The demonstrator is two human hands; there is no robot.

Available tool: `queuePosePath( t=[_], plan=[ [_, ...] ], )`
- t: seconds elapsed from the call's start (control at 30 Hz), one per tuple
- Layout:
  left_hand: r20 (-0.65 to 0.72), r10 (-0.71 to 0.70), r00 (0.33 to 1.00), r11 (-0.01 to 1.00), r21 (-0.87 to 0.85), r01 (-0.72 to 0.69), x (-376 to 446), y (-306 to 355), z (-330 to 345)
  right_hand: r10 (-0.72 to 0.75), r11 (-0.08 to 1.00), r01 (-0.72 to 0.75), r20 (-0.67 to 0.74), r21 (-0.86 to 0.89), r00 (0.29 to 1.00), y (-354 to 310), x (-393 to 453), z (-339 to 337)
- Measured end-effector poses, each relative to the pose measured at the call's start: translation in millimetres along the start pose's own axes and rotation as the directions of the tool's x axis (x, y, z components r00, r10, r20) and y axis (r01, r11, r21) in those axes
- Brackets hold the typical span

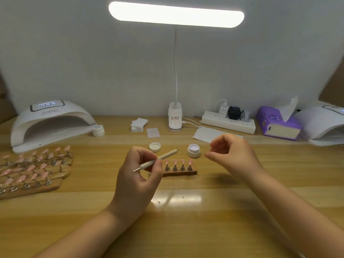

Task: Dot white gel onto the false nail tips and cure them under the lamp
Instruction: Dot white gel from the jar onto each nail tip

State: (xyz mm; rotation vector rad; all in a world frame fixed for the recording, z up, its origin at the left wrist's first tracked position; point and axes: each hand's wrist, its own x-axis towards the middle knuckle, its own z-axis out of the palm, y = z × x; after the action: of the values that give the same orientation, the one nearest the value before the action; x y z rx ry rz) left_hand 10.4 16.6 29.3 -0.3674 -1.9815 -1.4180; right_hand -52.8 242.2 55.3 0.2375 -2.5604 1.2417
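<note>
We are sitting at a nail-art workstation: curing lamp [50, 123] at ten o'clock, nail-tip racks [33, 170] at nine.

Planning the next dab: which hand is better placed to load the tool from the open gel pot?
Left, probably. The left hand already grips the dotting tool, one tip aimed toward the open gel pot. The right hand hovers beside the pot, holding nothing.

Curing lamp [50, 123], left rear of desk: "SUN" printed on the top shell, smaller line beneath too blurred to read. Lit display above it, digits unreadable. Desk lamp base [174, 118]: red-and-white sticker, print illegible. Purple tissue pack [275, 121]: markings unreadable.
</note>
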Motion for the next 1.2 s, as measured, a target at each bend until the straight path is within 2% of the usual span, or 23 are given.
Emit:
queuePosePath(
  t=[0.13,0.27,0.4,0.47,0.57,0.63,0.73,0.8,0.93,1.07,1.2],
  plan=[
    [0.006,-0.083,0.996,0.993,-0.087,0.084,2,2,-1,0.053,0.995,-0.054,-0.015,-0.086,0.998,3,11,8],
    [0.008,-0.157,0.988,0.972,-0.176,0.156,7,5,-4,0.027,0.999,-0.030,-0.081,-0.038,0.996,-2,7,21],
    [-0.015,-0.254,0.967,0.936,-0.255,0.242,13,12,-6,-0.191,0.981,0.191,-0.117,-0.009,0.975,-23,-13,26],
    [-0.018,-0.282,0.959,0.925,-0.270,0.267,15,16,-7,-0.337,0.942,0.333,-0.109,-0.047,0.935,-36,-23,27],
    [-0.006,-0.287,0.958,0.920,-0.282,0.273,17,18,-9,-0.457,0.888,0.450,-0.074,-0.096,0.886,-56,-33,28],
    [0.017,-0.280,0.960,0.919,-0.285,0.272,17,19,-10,-0.513,0.837,0.501,0.004,-0.220,0.858,-67,-39,28],
    [0.069,-0.271,0.960,0.917,-0.286,0.279,17,20,-10,-0.600,0.701,0.567,0.071,-0.433,0.797,-76,-44,29],
    [0.099,-0.271,0.957,0.908,-0.304,0.289,15,20,-9,-0.623,0.686,0.576,0.051,-0.445,0.781,-78,-47,29],
    [0.172,-0.243,0.954,0.887,-0.359,0.291,14,21,-6,-0.587,0.746,0.554,0.025,-0.369,0.809,-77,-45,25],
    [0.221,-0.245,0.944,0.909,-0.287,0.303,16,19,-7,-0.583,0.721,0.549,0.059,-0.422,0.811,-71,-38,20],
    [0.220,-0.303,0.927,0.913,-0.211,0.349,17,13,-9,-0.480,0.772,0.418,-0.009,-0.479,0.877,-47,-15,5]
  ],
)
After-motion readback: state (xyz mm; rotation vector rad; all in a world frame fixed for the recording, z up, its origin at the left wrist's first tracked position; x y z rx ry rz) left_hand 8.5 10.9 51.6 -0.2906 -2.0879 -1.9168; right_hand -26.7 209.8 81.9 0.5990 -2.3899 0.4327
